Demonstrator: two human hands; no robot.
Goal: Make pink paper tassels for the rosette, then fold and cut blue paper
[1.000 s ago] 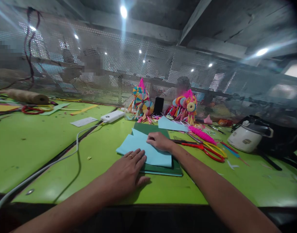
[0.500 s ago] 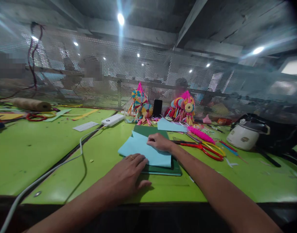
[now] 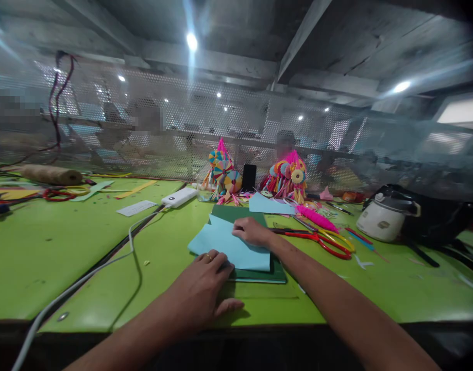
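Note:
A light blue sheet of paper (image 3: 217, 234), folded or overlapping, lies on a dark green sheet or folder (image 3: 277, 270). My left hand (image 3: 209, 278) rests at the paper's near left edge, fingers slightly bent on it, the thumb spread towards me; a ring shows on one finger. My right hand (image 3: 252, 231) presses on the middle of the paper with its fingers curled in; whatever they may hold is hidden. Just right of the right hand lie red-handled scissors (image 3: 333, 247), their blades pointing towards it.
A white power bank (image 3: 178, 197) with a cable lies to the left. Colourful paper ornaments (image 3: 223, 175) and a phone (image 3: 249, 178) stand at the back. On the right are a pink bundle (image 3: 317, 218), a white pot (image 3: 381, 219) and a black bag (image 3: 433, 221). A twine roll (image 3: 51, 174) lies far left.
My left hand has drawn its fingers in slightly at the paper's edge. The right hand stays on the blue paper, nearly unmoved. The whole view has shifted a little.

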